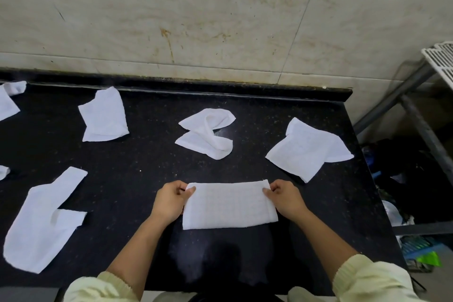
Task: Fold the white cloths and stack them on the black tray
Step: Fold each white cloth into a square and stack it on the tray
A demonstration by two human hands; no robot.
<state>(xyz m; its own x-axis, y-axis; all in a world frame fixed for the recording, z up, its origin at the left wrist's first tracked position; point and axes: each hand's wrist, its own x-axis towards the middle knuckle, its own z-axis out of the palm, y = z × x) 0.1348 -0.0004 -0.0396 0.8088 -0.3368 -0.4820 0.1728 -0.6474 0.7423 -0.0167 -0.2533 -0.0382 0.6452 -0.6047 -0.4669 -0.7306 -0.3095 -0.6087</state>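
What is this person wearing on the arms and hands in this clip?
Pale yellow-cream sleeves with gathered cuffs, the left sleeve and right sleeve, are pushed up near the elbows, leaving the forearms bare. The left grip and right grip are bare hands: no gloves, and no rings, watch or markings that I can see.
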